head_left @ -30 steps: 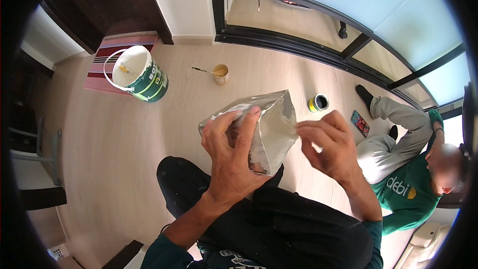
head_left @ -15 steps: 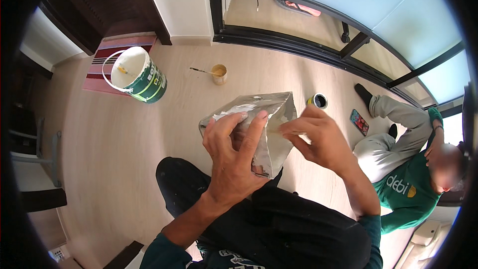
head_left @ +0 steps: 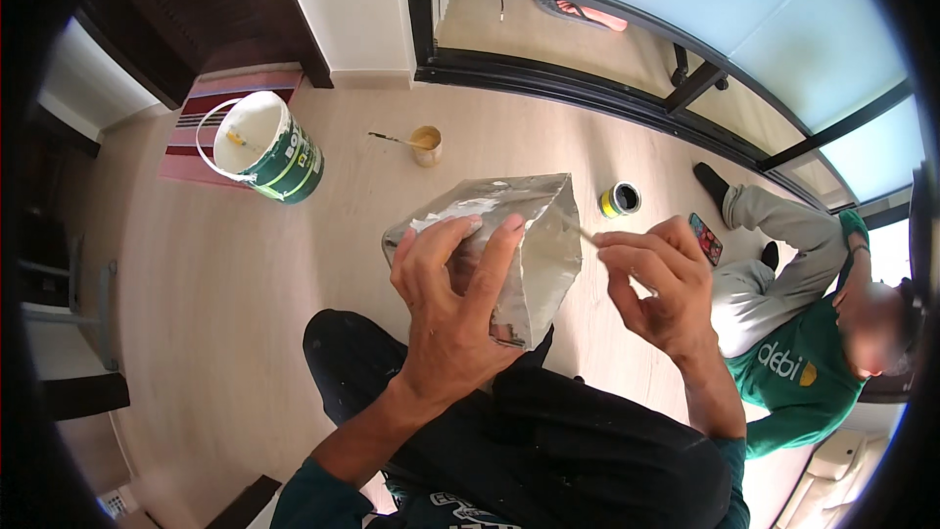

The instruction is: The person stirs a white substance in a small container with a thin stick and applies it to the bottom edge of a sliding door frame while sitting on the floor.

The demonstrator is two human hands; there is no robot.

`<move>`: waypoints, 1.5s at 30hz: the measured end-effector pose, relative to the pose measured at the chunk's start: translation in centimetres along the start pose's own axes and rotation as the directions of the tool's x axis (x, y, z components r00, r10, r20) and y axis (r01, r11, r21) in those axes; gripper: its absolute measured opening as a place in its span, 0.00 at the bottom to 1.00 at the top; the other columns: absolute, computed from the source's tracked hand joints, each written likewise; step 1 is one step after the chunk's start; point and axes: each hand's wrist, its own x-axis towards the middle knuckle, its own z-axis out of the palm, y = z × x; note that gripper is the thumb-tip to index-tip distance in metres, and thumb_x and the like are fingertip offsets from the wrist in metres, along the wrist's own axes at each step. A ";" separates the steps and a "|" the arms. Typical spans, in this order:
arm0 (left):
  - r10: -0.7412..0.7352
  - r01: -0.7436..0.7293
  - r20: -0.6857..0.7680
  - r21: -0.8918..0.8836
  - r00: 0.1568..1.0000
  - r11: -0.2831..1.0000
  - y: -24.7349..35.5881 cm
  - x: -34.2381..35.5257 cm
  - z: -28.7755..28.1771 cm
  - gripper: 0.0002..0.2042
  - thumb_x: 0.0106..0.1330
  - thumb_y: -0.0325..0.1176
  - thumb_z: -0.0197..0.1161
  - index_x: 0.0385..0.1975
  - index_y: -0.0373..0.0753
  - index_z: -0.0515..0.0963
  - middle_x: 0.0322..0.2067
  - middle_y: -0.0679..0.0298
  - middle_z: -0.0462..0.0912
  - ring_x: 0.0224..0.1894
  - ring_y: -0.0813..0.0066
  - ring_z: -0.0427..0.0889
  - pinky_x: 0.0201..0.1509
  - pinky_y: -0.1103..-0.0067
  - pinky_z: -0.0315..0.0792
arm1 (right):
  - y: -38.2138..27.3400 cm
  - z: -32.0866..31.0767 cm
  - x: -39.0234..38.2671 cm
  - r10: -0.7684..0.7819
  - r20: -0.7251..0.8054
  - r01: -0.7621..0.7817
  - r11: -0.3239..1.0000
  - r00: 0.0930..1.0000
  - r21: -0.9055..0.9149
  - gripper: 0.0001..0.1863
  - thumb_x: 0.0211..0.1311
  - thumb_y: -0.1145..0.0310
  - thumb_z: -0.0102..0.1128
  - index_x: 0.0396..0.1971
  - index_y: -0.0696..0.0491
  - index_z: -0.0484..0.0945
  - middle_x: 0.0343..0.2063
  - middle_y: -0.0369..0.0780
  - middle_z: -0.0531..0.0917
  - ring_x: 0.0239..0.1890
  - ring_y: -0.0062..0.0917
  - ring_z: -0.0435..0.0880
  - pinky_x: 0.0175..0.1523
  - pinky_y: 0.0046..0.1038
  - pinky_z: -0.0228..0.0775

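Note:
A grey, hollow, box-like piece (head_left: 501,198) with crumpled, patchy sides sits tilted above my lap, its open end facing right. My left hand (head_left: 446,318) grips it from the near side, fingers spread over its top face. My right hand (head_left: 666,284) is just right of the opening, pinching a thin stick-like tool (head_left: 580,229). The tool's tip reaches to the opening's edge; whether it is a brush I cannot tell. Pale beige coating shows on the inner wall.
A green paint bucket (head_left: 294,162) stands on a striped mat (head_left: 191,152). Ahead are a small cup (head_left: 427,149) with a brush across it and a small can (head_left: 619,200) of dark contents. On the right sits a person (head_left: 793,382) near a phone (head_left: 705,239).
My right hand has drawn back to the right, away from the opening, bringing the thin tool into sight. My left hand keeps its hold, the piece nearly still.

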 end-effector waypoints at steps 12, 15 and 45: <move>0.010 -0.009 -0.014 0.021 1.000 1.000 -0.3 -0.1 0.1 0.55 0.40 0.40 0.89 0.74 0.45 0.64 0.66 0.51 0.59 0.71 0.46 0.55 0.75 0.46 0.47 | -0.5 -0.7 0.1 0.031 -0.114 -0.041 0.995 0.993 -0.089 0.17 0.46 0.84 0.70 0.37 0.51 0.84 0.39 0.33 0.90 0.32 0.28 0.78 0.38 0.27 0.75; 0.008 -0.008 -0.007 0.027 1.000 1.000 -0.2 -0.1 -0.1 0.55 0.40 0.40 0.88 0.73 0.45 0.64 0.66 0.51 0.58 0.71 0.46 0.55 0.75 0.46 0.47 | -0.9 -0.2 -0.1 0.036 0.000 -0.036 0.999 0.999 0.007 0.16 0.46 0.84 0.69 0.37 0.51 0.83 0.39 0.33 0.90 0.32 0.28 0.79 0.39 0.27 0.75; 0.025 -0.025 -0.015 0.011 1.000 1.000 0.1 0.1 -0.2 0.52 0.40 0.35 0.86 0.72 0.43 0.65 0.64 0.50 0.61 0.70 0.46 0.58 0.76 0.46 0.46 | -0.6 0.3 0.6 0.016 0.000 -0.016 1.000 1.000 -0.004 0.17 0.45 0.81 0.71 0.38 0.51 0.83 0.40 0.32 0.90 0.31 0.29 0.78 0.40 0.29 0.75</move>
